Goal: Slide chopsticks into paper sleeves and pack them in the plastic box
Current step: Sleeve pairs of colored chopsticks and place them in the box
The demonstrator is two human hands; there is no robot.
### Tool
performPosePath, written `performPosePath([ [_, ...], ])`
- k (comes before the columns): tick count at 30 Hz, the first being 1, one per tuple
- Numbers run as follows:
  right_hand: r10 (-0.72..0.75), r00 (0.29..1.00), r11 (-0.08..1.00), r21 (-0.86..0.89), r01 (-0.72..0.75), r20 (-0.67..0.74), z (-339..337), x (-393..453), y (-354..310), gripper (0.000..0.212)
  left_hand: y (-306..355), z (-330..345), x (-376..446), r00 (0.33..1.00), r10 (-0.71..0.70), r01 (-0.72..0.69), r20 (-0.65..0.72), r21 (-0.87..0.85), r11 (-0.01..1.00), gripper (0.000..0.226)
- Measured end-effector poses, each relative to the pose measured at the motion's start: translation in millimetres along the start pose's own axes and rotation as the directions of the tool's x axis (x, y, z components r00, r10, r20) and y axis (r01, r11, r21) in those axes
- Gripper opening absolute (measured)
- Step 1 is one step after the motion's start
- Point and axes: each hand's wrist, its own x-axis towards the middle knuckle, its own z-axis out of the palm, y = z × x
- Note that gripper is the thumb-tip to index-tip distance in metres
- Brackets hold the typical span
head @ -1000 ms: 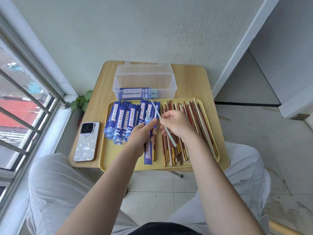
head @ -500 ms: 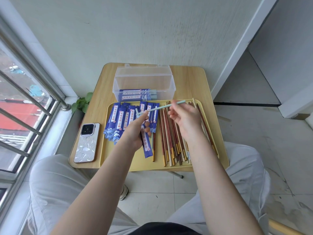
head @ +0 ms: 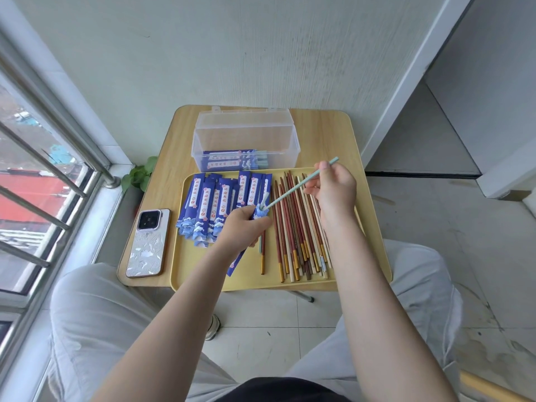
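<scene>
Head: teal chopstick (head: 293, 190) at sleeve (head: 259, 212) mouth

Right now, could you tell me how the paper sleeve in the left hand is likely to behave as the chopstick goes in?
The paper sleeve looks thin and probably floppy: its mouth is crumpled where the light blue chopstick enters. It is likely light, and might tear if forced.

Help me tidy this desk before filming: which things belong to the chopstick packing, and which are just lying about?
Job:
- teal chopstick in right hand
- blue sleeve in left hand
- spare sleeves
- loose chopsticks
- yellow tray
- plastic box

Lying about:
- phone
- plant
</scene>
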Motion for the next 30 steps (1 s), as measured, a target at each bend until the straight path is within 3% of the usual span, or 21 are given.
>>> performPosePath([
  [4, -0.075, 0.988, 0.982, -0.162, 0.096, 0.133, 5.5, -7.1, -0.9, 0.006, 1.4, 2.6, 1.7, 0.999, 0.027, -0.031, 0.031, 0.136, 0.99, 0.02],
  [7, -0.142, 0.965, 0.946, -0.256, 0.197, 0.219, 13.2, -13.5, 3.3, 0.034, 9.4, 5.9, 0.8, 0.998, 0.039, -0.044, 0.04, 0.147, 0.988, 0.019],
  [11, -0.147, 0.932, 0.876, -0.394, 0.279, 0.331, 26.1, -19.3, 14.4, 0.025, 24.7, 4.3, 5.7, 0.999, 0.037, -0.037, 0.0, 0.097, 0.995, 0.027],
  [14, -0.12, 0.916, 0.882, -0.382, 0.275, 0.383, 32.2, -22.3, 14.4, 0.027, 35.4, 0.5, 12.3, 0.997, 0.073, -0.065, -0.037, 0.186, 0.98, 0.033],
  [17, -0.051, 0.931, 0.931, -0.321, 0.176, 0.362, 36.1, -13.4, 9.9, 0.023, 44.0, -7.5, 20.1, 0.989, 0.14, -0.11, -0.044, 0.406, 0.907, 0.044],
  [20, 0.08, 0.93, 0.972, -0.236, 0.007, 0.357, 34.6, -0.3, 2.0, 0.013, 52.7, -17.7, 30.1, 0.985, 0.173, -0.129, -0.01, 0.627, 0.768, 0.041],
  [23, 0.166, 0.902, 0.974, -0.211, -0.086, 0.399, 37.6, 10.0, -8.6, 0.012, 62.0, -23.4, 40.7, 0.974, 0.225, -0.127, -0.025, 0.762, 0.635, 0.038],
  [25, 0.183, 0.904, 0.98, -0.146, -0.136, 0.386, 42.0, 18.7, -13.8, 0.012, 67.7, -27.4, 46.4, 0.939, 0.342, -0.17, -0.05, 0.795, 0.582, 0.03],
  [26, 0.176, 0.92, 0.983, -0.104, -0.148, 0.351, 44.4, 24.4, -16.5, 0.01, 68.0, -30.7, 51.4, 0.906, 0.419, -0.203, -0.067, 0.798, 0.567, 0.03],
  [27, 0.162, 0.942, 0.987, -0.057, -0.151, 0.293, 46.2, 30.5, -19.1, 0.007, 66.0, -33.8, 56.9, 0.87, 0.485, -0.231, -0.087, 0.797, 0.558, 0.046],
  [28, 0.144, 0.966, 0.989, -0.01, -0.145, 0.215, 47.5, 38.6, -21.5, 0.006, 63.9, -37.6, 63.1, 0.835, 0.537, -0.258, -0.119, 0.777, 0.573, 0.062],
  [30, 0.119, 0.991, 0.99, 0.069, -0.123, 0.061, 50.9, 56.5, -25.9, 0.005, 58.3, -44.3, 71.4, 0.778, 0.587, -0.271, -0.224, 0.723, 0.635, 0.067],
])
